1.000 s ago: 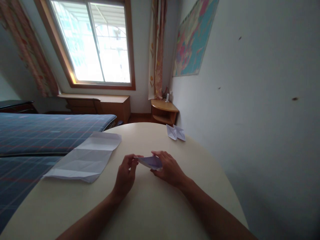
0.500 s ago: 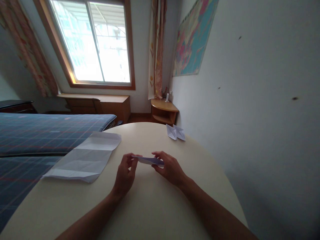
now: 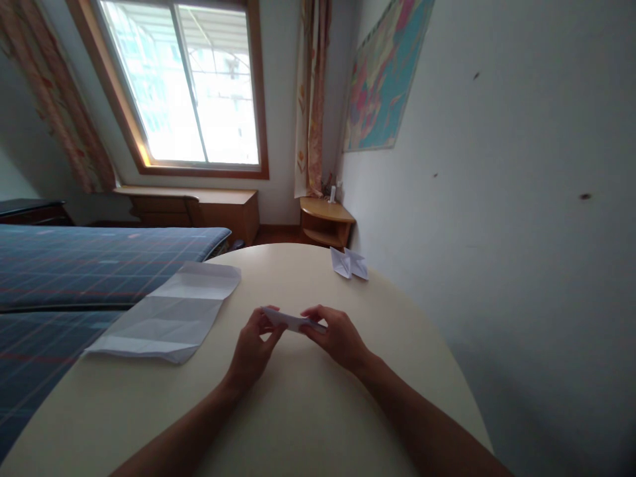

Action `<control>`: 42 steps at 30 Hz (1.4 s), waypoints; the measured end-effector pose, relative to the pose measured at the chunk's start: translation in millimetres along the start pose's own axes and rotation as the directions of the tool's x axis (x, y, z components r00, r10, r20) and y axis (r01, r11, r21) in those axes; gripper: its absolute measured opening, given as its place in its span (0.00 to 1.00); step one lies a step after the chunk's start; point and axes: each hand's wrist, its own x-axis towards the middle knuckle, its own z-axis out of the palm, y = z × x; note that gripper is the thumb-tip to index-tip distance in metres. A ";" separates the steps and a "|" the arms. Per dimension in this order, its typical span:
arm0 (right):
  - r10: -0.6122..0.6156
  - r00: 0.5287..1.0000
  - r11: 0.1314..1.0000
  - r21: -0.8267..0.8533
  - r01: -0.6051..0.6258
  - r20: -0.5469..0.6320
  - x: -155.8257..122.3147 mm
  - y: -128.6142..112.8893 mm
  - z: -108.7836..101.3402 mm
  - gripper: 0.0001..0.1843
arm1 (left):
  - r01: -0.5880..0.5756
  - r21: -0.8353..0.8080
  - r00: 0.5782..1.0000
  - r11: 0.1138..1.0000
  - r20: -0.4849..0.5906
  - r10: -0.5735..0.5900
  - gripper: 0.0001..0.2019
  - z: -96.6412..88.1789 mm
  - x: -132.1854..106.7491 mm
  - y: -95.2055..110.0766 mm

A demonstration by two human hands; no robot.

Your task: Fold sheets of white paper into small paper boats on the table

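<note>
A small piece of folded white paper (image 3: 292, 322) is held between my two hands, just over the middle of the round table (image 3: 308, 424). My left hand (image 3: 254, 341) pinches its left end, thumb in front and fingers behind. At the right end, my right hand (image 3: 339, 334) grips it between thumb and fingers. The paper looks narrow and nearly edge-on, so its folds are hard to make out. Two folded white paper shapes (image 3: 340, 263) with pointed corners stand side by side near the table's far right edge.
Large creased sheets of white paper (image 3: 173, 311) lie at the table's left edge. Beyond it is a bed with a blue plaid cover (image 3: 99, 262). A white wall (image 3: 521, 278) rises close on the right. A corner shelf (image 3: 328, 211) and a desk (image 3: 228, 212) stand behind.
The left thumb has moved right along the front of the folded paper. The paper has tilted slightly, and both hands have shifted a little. The other papers have stayed put.
</note>
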 end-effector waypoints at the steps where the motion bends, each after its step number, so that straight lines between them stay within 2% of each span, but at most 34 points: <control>1: 0.008 1.000 1.000 0.005 -0.008 0.003 0.3 -0.6 -0.3 0.08 | -0.002 0.001 1.000 1.000 -0.004 0.002 0.15 0.0 0.2 0.4; 5: 0.041 0.999 0.999 0.001 -0.041 0.008 1.2 -3.1 -1.7 0.05 | 0.005 -0.022 1.000 1.000 0.000 -0.005 0.15 0.4 0.7 1.1; 10: 0.083 0.997 0.997 0.001 -0.083 0.003 1.8 -5.7 -3.2 0.06 | 0.053 -0.088 0.998 0.995 0.025 -0.051 0.16 0.9 1.3 1.1; 18: 0.016 1.000 0.997 -0.080 -0.017 -0.012 -0.4 -4.5 -0.9 0.06 | 0.076 -0.043 0.997 0.996 0.012 -0.075 0.13 1.3 0.5 0.4; 24: -0.050 0.998 0.986 -0.156 0.053 0.023 0.8 -4.3 -2.8 0.04 | 0.096 -0.116 0.995 0.989 0.008 -0.095 0.12 2.9 1.2 2.4; 26: -0.052 0.998 0.988 -0.144 0.057 0.041 0.9 -3.9 -3.6 0.03 | 0.100 -0.149 0.995 0.984 0.007 -0.100 0.12 2.7 1.8 3.2; 29: -0.029 0.996 0.993 -0.113 0.038 0.079 0.8 -2.4 -3.7 0.09 | 0.106 -0.198 0.994 0.974 -0.002 -0.109 0.13 2.0 2.8 3.3; 31: -0.002 0.996 0.993 -0.113 0.012 0.089 1.0 -1.4 -3.3 0.08 | 0.121 -0.219 0.992 0.968 -0.003 -0.125 0.14 1.6 3.2 2.9; 34: 0.009 0.996 0.992 -0.127 0.002 0.086 1.6 -0.8 -3.2 0.04 | 0.147 -0.218 0.989 0.965 0.007 -0.149 0.15 1.6 3.0 2.3; 42: 0.010 0.996 0.994 -0.113 -0.001 0.084 0.5 0.4 -5.6 0.04 | 0.105 -0.131 0.994 0.986 0.005 -0.106 0.14 -0.6 3.0 1.4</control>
